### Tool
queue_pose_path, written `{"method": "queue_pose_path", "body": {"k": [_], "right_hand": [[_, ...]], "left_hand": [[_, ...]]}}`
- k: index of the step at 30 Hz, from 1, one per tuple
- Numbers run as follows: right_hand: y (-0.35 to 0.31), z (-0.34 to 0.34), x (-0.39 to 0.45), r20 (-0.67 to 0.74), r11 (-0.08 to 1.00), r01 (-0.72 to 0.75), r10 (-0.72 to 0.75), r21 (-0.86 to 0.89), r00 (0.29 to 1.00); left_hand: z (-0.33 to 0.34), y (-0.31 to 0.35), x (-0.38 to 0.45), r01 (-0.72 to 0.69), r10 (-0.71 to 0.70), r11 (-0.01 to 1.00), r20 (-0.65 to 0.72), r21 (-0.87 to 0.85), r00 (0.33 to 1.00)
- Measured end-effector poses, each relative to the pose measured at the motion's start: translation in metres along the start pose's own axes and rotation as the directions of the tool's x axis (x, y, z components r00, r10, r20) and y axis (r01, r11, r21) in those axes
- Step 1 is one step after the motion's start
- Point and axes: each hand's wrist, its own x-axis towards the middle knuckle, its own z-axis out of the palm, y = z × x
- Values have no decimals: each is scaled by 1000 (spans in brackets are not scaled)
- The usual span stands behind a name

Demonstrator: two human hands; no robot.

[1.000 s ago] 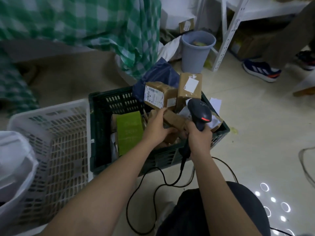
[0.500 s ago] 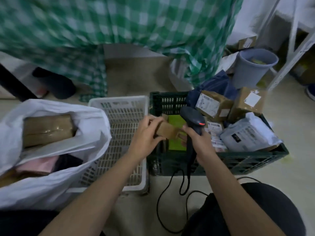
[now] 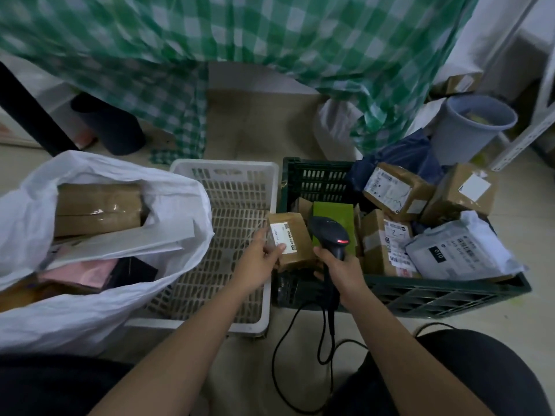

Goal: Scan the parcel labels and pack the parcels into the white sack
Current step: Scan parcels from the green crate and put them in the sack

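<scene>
Floor: pale floor [image 3: 510, 310] with a green and white checked cloth [image 3: 270, 40] hanging behind.
Left hand: the left hand [image 3: 258, 259] holds a small brown parcel [image 3: 295, 238] by its near end, thumb on the label.
Label: a white label [image 3: 280, 238] faces up on that parcel; its writing is too small to read.
Right hand: the right hand [image 3: 339, 271] grips the handle of a black scanner [image 3: 329, 232], which shows a red light and sits just beside the parcel.
Cord: a black cord [image 3: 280, 349] hangs down from the scanner.
White sack: the white sack [image 3: 90, 310] stands open on the left, with brown boxes and a pink packet inside.
White basket: a white basket [image 3: 225, 172] sits between the sack and the green crate.
Green crate: the green crate [image 3: 435, 295] is full of parcels.
Grey bag: a grey bag [image 3: 459, 256] in the crate reads "010".
Bin: a grey bin [image 3: 471, 127] stands behind the crate.
</scene>
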Motion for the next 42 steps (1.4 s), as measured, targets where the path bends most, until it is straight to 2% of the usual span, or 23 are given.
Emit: {"method": "queue_pose_path", "body": {"k": [2, 4, 7, 10, 13, 16, 17, 19, 22, 24, 26, 29, 31, 33, 36, 39, 42], "right_hand": [[3, -1, 3, 2, 1000, -8, 8, -4, 1000], [5, -2, 6, 8, 1000, -9, 9, -5, 1000], [5, -3, 10, 11, 1000, -5, 5, 0, 1000], [6, 0, 11, 41, 999, -23, 21, 48, 999], [8, 6, 12, 64, 998, -27, 23, 63, 998], [6, 12, 11, 73, 997, 7, -13, 80, 997], [4, 13, 10, 52, 996, 37, -41, 78, 998], [1, 12, 9, -31, 990, 117, -115, 83, 993], [-9, 9, 8, -127, 959, 186, -161, 212, 979], [-16, 9, 6, -123, 942, 199, -171, 271, 978], [-19, 9, 0, -84, 956, 206, -192, 209, 978], [-9, 12, -7, -44, 975, 207, -204, 76, 978], [-1, 11, -8, -90, 980, 182, -176, 73, 980], [2, 10, -8, -120, 982, 157, -144, 109, 982], [1, 10, -5, -123, 981, 154, -140, 117, 982], [1, 13, -1, -132, 980, 142, -124, 137, 983], [1, 13, 3, -142, 983, 126, -107, 133, 984]], "left_hand": [[0, -3, 14, 70, -70, 998, 3, -1, 998], [-2, -5, 27, 113, -114, 991, 4, 68, 994], [-8, 1, 44, 140, -150, 983, 80, 122, 985], [-7, -2, 51, 173, -164, 984, 160, -43, 973], [1, -4, 46, 137, -132, 976, 37, -168, 991], [3, -3, 38, -12, -7, 968, -75, -252, 997], [1, -4, 36, -74, 53, 975, -105, -207, 993], [-8, -8, 30, -206, 208, 978, -136, 26, 969], [-22, -5, 19, -321, 391, 873, -132, 368, 911], [-27, -2, 14, -368, 445, 767, -21, 526, 895], [-23, -4, 8, -427, 466, 630, 124, 649, 876], [-12, -15, 1, -524, 532, 526, 222, 670, 817], [-9, -17, -4, -537, 525, 586, 221, 606, 822], [-9, -17, -4, -506, 477, 727, 189, 464, 858], [-8, -19, -3, -455, 452, 845, 78, 279, 888], [-10, -16, -4, -271, 279, 951, -31, 150, 960], [-12, -10, -6, -159, 160, 986, 1, 51, 987]]}}
